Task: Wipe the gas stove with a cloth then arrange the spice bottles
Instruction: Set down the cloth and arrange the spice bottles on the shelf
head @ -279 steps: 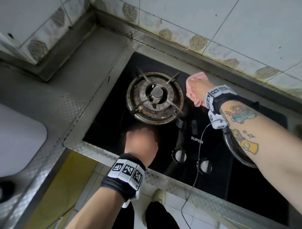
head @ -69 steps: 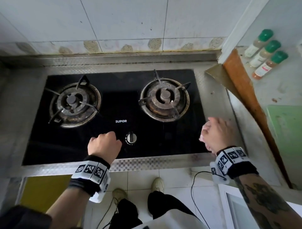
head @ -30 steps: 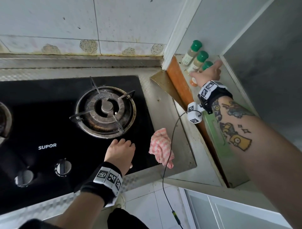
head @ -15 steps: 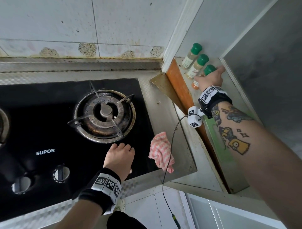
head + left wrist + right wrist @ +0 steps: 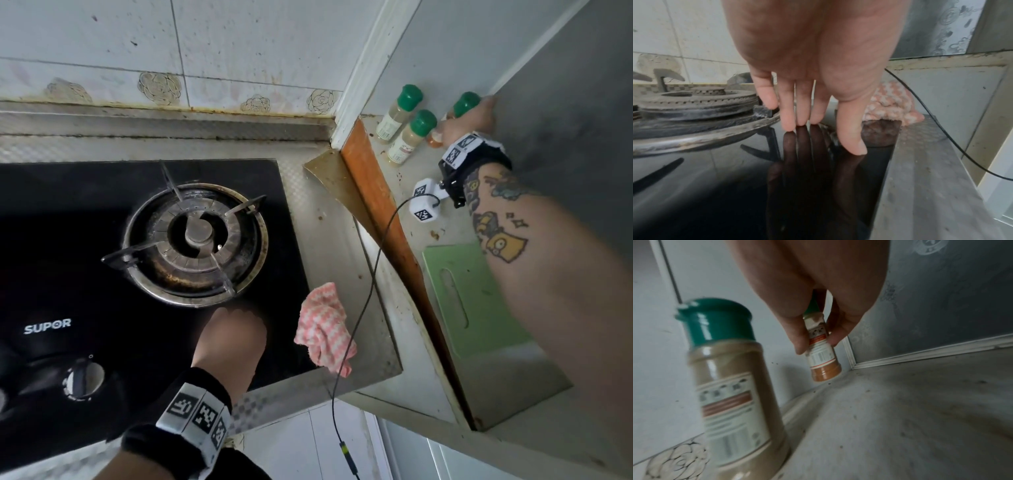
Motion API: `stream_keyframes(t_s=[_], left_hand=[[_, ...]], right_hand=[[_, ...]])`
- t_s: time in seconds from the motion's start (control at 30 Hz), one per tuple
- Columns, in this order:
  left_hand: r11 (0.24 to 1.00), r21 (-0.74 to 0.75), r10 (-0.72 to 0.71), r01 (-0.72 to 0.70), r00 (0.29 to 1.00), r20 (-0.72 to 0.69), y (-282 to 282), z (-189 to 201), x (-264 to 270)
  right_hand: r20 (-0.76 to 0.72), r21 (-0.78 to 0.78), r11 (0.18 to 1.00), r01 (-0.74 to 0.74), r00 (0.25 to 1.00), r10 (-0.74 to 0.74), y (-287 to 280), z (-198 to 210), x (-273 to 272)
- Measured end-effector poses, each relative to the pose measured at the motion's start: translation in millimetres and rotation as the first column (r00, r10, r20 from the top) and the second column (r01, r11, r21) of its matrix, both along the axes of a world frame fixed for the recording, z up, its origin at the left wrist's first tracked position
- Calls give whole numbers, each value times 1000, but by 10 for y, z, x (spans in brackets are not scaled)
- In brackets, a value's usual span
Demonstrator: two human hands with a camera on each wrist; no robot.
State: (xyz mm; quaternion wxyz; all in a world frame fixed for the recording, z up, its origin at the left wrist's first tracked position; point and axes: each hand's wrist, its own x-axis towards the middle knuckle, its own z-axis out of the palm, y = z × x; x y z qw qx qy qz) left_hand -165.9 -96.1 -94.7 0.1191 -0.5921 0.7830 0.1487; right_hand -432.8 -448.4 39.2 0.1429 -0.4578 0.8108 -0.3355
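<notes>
Orange-filled spice bottle (image 5: 823, 356) hangs pinched in the right hand (image 5: 818, 293). Left hand (image 5: 809, 53) fingers lie straight on the stove (image 5: 85, 274). Swinging it could topple the neighbouring bottle (image 5: 731, 382).

Right hand (image 5: 818, 318) pinches orange spice bottle (image 5: 823, 356) beside a tan bottle (image 5: 733, 386).

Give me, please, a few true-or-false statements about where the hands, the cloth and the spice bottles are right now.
1. The right hand grips the orange spice bottle. True.
2. The left hand holds the pink checked cloth. False: its straight fingers touch the glass stove top; the cloth lies beside it.
3. Two other green-capped bottles stand upright on the counter. True.
4. The cloth covers the burner. False: it lies at the stove's corner.
</notes>
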Motion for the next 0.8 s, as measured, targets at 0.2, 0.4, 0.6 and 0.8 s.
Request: stream_keyframes(t_s=[0.2, 0.4, 0.6, 0.8], left_hand=[[993, -116, -16, 9, 998, -62, -33, 21, -71], [997, -74, 20, -26, 997, -75, -43, -29, -42], [996, -54, 62, -68, 993, -100, -33, -25, -50], [996, -46, 68, -73, 993, -98, -22, -4, -48]], right_hand=[[-100, 23, 986, -163, 981, 164, -269, -97, -56], [-121, 15, 968, -250, 961, 250, -380, -153, -71], [-134, 94, 931, -352, 922, 362, -494, -205, -11], [-136, 97, 946, -308, 938, 319, -388, -251, -179]])
